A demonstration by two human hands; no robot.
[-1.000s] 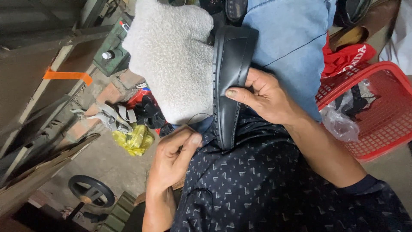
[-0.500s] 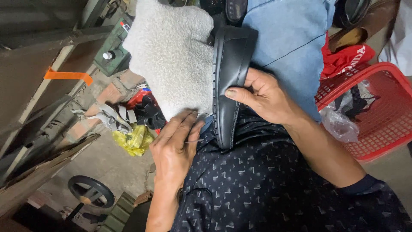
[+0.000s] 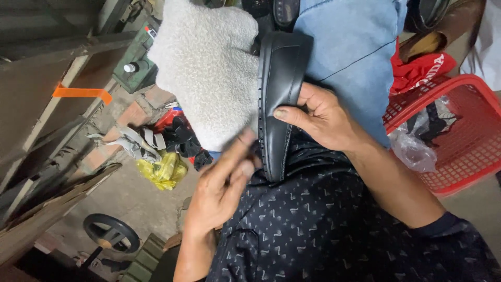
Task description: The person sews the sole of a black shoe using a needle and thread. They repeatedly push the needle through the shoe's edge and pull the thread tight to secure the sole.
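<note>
A black leather shoe stands on its side on my lap, sole edge toward the left. My right hand grips it around the middle, thumb pressed on the upper. My left hand is blurred with motion, its fingers stretched toward the shoe's lower sole edge and touching or almost touching it. A grey-white fluffy towel lies over my left knee beside the shoe. I wear light blue jeans and a dark patterned shirt.
A red plastic basket with a clear bag and dark items stands at the right. On the floor at the left lie a yellow bag, grey gloves, black scraps, a green box and a black wheel.
My left hand has moved up and right from my lap toward the shoe's lower sole edge, fingers now extended. My right hand and the shoe have stayed in place.
</note>
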